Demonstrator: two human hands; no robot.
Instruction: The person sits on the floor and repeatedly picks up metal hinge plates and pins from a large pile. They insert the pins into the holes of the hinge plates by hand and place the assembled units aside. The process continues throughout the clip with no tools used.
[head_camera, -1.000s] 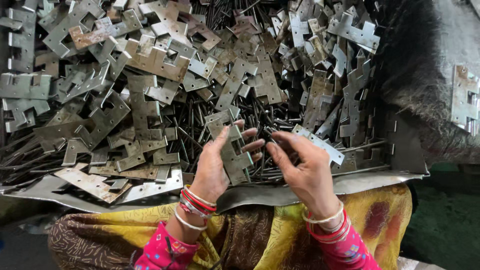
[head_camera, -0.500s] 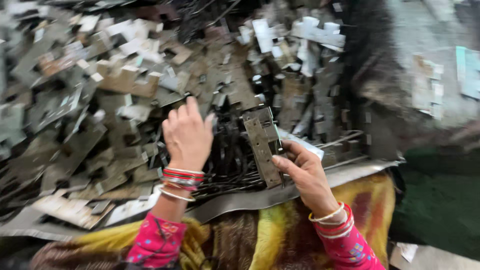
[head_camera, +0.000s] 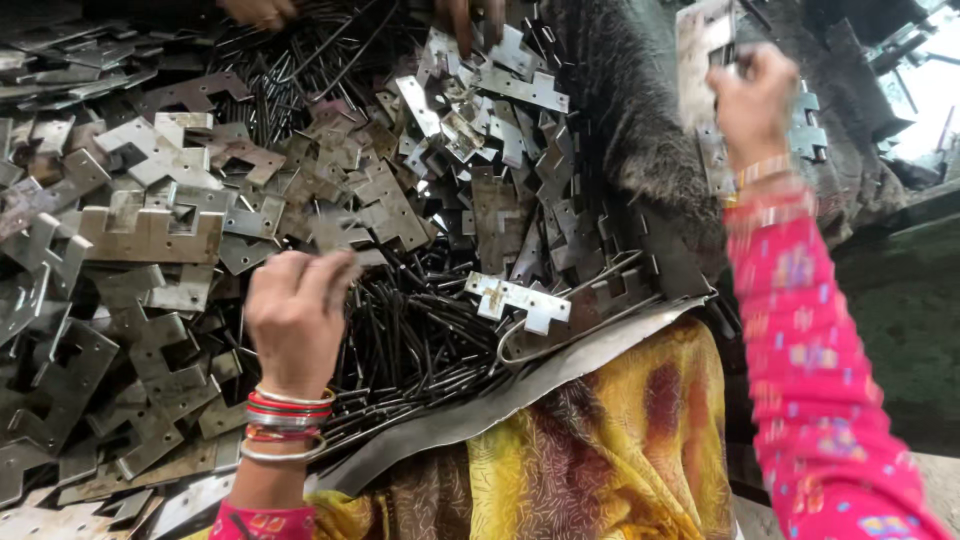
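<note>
The right hand (head_camera: 752, 100) grips a flat, notched grey steel hinge plate (head_camera: 704, 60) raised at upper right. The left hand (head_camera: 295, 312), fingers curled and empty, hovers over thin dark metal pins (head_camera: 420, 330) amid dull stamped plates (head_camera: 150, 235).

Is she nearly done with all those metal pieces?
Not nearly. The right hand holds a joined hinge out over the small heap of finished hinges at the right. The left hand reaches over the dark pins. A big pile of loose hinge plates remains.
</note>
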